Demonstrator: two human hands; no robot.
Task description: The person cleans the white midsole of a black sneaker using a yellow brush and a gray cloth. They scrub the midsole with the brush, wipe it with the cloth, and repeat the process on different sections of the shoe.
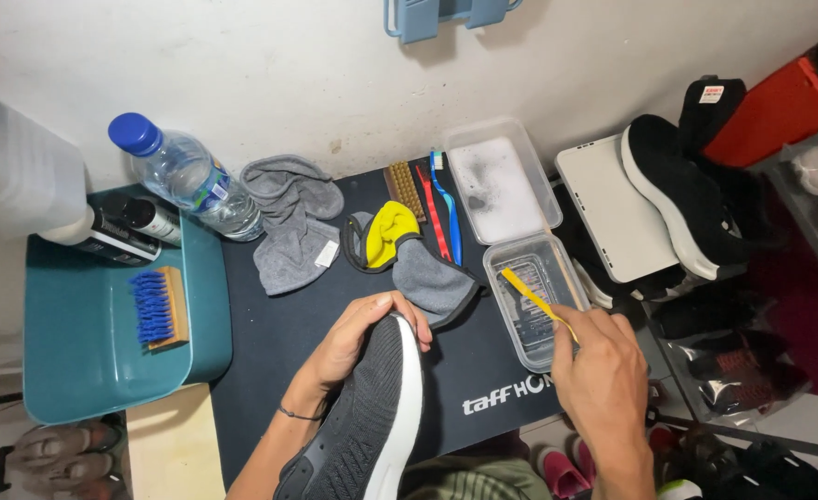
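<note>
My left hand [358,338] grips the toe of a black knit shoe with a white sole [372,417], held over a dark mat [279,324]. My right hand [604,375] holds a yellow toothbrush [529,294] whose head dips into a clear plastic container [537,301] at the mat's right edge. The container's lid [502,181] lies just behind it.
A teal tray [85,324] on the left holds a blue-bristled brush [159,307] and dark bottles [136,227]. A water bottle [187,176], grey cloths [289,222], a yellow-and-grey cloth [400,250], a wooden brush [405,188] and toothbrushes [441,213] lie behind. Black shoes [687,185] stand at the right.
</note>
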